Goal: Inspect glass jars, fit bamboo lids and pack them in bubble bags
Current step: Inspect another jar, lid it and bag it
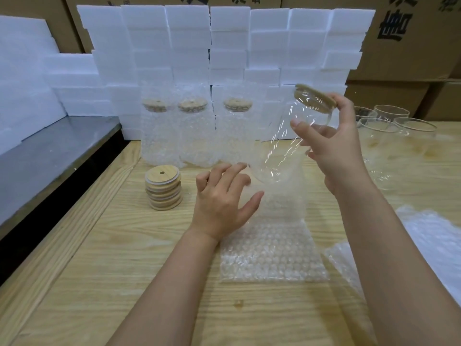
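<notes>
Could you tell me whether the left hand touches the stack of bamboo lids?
Apart. The head view shows bare table between the left hand and the stack of bamboo lids.
</notes>
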A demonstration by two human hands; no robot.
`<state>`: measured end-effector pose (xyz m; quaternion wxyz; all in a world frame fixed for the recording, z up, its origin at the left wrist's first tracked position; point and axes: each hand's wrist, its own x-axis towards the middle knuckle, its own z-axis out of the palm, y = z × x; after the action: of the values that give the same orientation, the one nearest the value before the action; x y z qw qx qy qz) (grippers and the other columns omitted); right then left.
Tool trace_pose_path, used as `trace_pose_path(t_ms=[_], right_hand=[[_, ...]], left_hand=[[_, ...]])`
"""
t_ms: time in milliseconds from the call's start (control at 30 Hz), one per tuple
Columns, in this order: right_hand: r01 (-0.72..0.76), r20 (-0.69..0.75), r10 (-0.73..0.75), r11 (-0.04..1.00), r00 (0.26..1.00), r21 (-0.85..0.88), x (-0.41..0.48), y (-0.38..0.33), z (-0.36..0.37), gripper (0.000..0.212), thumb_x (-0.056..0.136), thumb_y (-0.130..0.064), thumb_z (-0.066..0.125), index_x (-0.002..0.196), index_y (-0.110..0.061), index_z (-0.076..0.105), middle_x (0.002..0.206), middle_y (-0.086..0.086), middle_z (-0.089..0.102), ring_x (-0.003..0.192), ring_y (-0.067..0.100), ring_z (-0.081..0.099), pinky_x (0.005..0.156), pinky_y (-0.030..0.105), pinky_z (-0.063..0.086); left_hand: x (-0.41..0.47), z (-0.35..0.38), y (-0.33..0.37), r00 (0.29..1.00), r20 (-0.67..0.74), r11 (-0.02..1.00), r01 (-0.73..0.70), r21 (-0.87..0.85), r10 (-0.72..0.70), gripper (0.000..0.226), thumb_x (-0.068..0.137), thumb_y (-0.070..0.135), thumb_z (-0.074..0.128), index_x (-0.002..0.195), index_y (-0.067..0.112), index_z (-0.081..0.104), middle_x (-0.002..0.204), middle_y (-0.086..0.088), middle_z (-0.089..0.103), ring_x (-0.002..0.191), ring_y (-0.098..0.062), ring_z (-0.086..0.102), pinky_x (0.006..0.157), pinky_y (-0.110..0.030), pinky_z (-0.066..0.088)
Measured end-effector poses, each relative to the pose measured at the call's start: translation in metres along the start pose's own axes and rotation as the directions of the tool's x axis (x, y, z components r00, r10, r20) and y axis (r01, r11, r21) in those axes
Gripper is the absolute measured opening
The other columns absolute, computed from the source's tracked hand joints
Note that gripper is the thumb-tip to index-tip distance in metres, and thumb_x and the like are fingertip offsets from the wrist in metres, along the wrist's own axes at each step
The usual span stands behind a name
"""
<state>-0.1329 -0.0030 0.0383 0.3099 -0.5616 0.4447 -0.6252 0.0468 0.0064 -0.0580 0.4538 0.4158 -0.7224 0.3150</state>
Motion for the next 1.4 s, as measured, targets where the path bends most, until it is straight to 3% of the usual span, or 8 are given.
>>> trace_pose_path(t_ms=[367, 533, 600, 700, 867, 1000, 1300, 1400], right_hand=[[0.060, 0.097, -0.052, 0.995, 0.994, -0.080, -0.007, 0.003, 0.015, 0.060, 0.075, -0.034, 0.079, 0.118, -0.051, 0.041, 0.115, 0.009, 0.054, 0.083, 0.012, 0.054, 0.062, 0.007, 0.045], [0.087, 0.162, -0.072, 0.992, 0.984, -0.089, -0.011, 0.004, 0.025, 0.061, 0.076, -0.030, 0.080, 0.117, -0.053, 0.040, 0.110, 0.003, 0.051, 0.090, 0.023, 0.057, 0.077, 0.024, 0.050], [0.134, 0.156, -0.120, 0.987, 0.981, -0.088, -0.013, 0.002, 0.027, 0.062, 0.075, -0.028, 0.080, 0.111, -0.056, 0.038, 0.108, -0.005, 0.050, 0.100, 0.029, 0.057, 0.086, 0.033, 0.050], [0.173, 0.144, -0.159, 0.981, 0.977, -0.084, -0.013, -0.002, 0.028, 0.062, 0.075, -0.027, 0.080, 0.108, -0.058, 0.038, 0.107, -0.006, 0.050, 0.102, 0.030, 0.057, 0.086, 0.035, 0.050], [0.158, 0.156, -0.144, 0.984, 0.977, -0.085, -0.011, 0.001, 0.027, 0.060, 0.077, -0.028, 0.078, 0.111, -0.055, 0.038, 0.099, -0.011, 0.048, 0.095, 0.009, 0.051, 0.075, 0.022, 0.043], [0.125, 0.212, -0.100, 0.986, 0.972, -0.108, -0.012, 0.007, 0.030, 0.059, 0.079, -0.028, 0.076, 0.117, -0.050, 0.036, 0.101, -0.016, 0.045, 0.093, 0.005, 0.048, 0.071, 0.021, 0.040], [0.128, 0.158, -0.107, 0.983, 0.982, -0.134, -0.012, 0.012, 0.028, 0.061, 0.075, -0.031, 0.079, 0.114, -0.051, 0.037, 0.103, 0.000, 0.046, 0.081, 0.017, 0.056, 0.076, 0.023, 0.049], [0.117, 0.143, -0.104, 0.989, 0.984, -0.085, -0.010, 0.009, 0.027, 0.059, 0.076, -0.029, 0.079, 0.113, -0.050, 0.037, 0.098, 0.002, 0.046, 0.070, 0.006, 0.049, 0.064, 0.012, 0.047]], left_hand=[[0.007, 0.006, 0.012, 0.978, -0.152, 0.959, 0.102, -0.263, -0.146, 0.030, 0.086, 0.036, 0.064, 0.089, 0.010, 0.051, 0.095, -0.015, 0.064, 0.094, -0.016, 0.056, 0.079, -0.031, 0.037], [0.009, 0.005, 0.011, 0.957, -0.054, 0.827, 0.216, -0.519, -0.284, 0.036, 0.087, 0.036, 0.062, 0.106, 0.016, 0.040, 0.111, -0.024, 0.048, 0.107, -0.020, 0.045, 0.093, -0.024, 0.041], [0.009, 0.003, 0.011, 0.881, 0.156, 0.723, 0.459, -0.517, -0.448, 0.066, 0.081, 0.053, 0.064, 0.129, 0.018, 0.034, 0.131, -0.016, 0.039, 0.123, -0.020, 0.040, 0.100, -0.024, 0.036], [0.011, 0.000, 0.008, 0.599, 0.548, 0.422, 0.801, -0.425, -0.584, 0.103, 0.064, 0.085, 0.046, 0.144, 0.022, 0.030, 0.140, -0.008, 0.049, 0.126, -0.014, 0.047, 0.096, -0.026, 0.037], [0.016, 0.003, 0.009, 0.610, 0.594, 0.178, 0.760, -0.625, -0.524, 0.063, 0.065, 0.071, 0.058, 0.114, 0.033, 0.056, 0.113, 0.006, 0.066, 0.109, -0.015, 0.063, 0.101, -0.044, 0.047], [0.029, -0.001, 0.010, 0.670, 0.486, 0.167, 0.667, -0.726, -0.561, 0.053, 0.068, 0.059, 0.064, 0.114, 0.037, 0.051, 0.108, 0.018, 0.066, 0.105, -0.001, 0.062, 0.093, -0.025, 0.049], [0.021, -0.015, -0.017, 0.594, 0.766, 0.097, 0.801, -0.591, -0.244, 0.146, 0.028, 0.069, 0.087, 0.150, 0.022, 0.022, 0.153, -0.004, 0.035, 0.140, -0.014, 0.037, 0.116, -0.039, 0.031], [0.005, -0.009, -0.019, 0.548, 0.822, 0.147, 0.836, -0.529, -0.154, 0.092, 0.049, 0.024, 0.093, 0.129, 0.026, 0.048, 0.131, 0.003, 0.060, 0.122, -0.008, 0.056, 0.107, -0.036, 0.043]])
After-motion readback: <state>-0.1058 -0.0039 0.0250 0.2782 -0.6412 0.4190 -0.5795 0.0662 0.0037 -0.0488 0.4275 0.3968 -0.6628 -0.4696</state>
